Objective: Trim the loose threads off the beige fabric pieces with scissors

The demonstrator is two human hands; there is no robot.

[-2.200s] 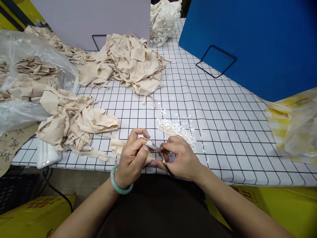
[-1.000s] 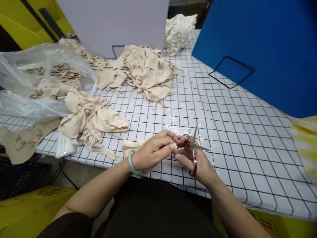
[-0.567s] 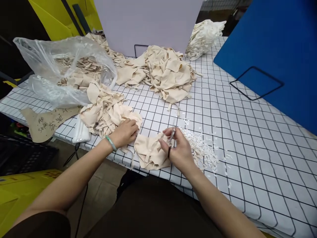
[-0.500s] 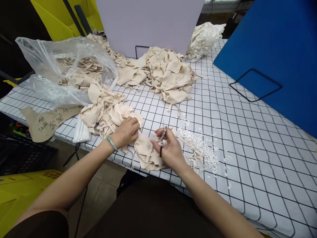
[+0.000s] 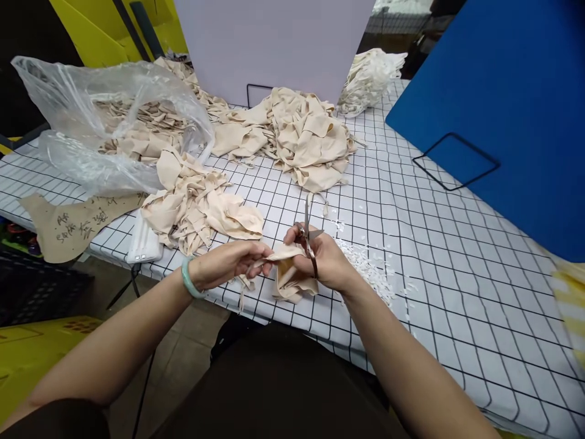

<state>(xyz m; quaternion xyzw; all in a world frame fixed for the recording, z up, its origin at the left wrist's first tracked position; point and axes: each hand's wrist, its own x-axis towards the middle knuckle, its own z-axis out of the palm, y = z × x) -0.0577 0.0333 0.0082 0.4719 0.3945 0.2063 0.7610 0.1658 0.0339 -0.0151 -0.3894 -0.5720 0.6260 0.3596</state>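
Observation:
In the head view my right hand [image 5: 325,259] is closed round a pair of scissors [image 5: 307,219], whose blades stand apart and point away from me. The same hand's thumb also presses on a beige fabric piece [image 5: 292,283]. My left hand [image 5: 233,263], with a pale green bangle on the wrist, pinches the left end of that fabric just above the table's front edge. Part of the fabric hangs down between the hands. Left of them lies a loose pile of beige fabric pieces [image 5: 196,204].
White snippets [image 5: 368,268] are scattered right of my right hand. A larger fabric heap [image 5: 311,137] and a clear plastic bag [image 5: 123,122] of pieces stand farther back. A brown card template [image 5: 75,225], a white box-like device [image 5: 145,241] and a blue panel [image 5: 498,116] flank the checked tablecloth [image 5: 411,201].
My left hand has left the pile and come right, taking hold of the fabric's end. The fabric is now raised between both hands, and the scissors' blades show spread apart.

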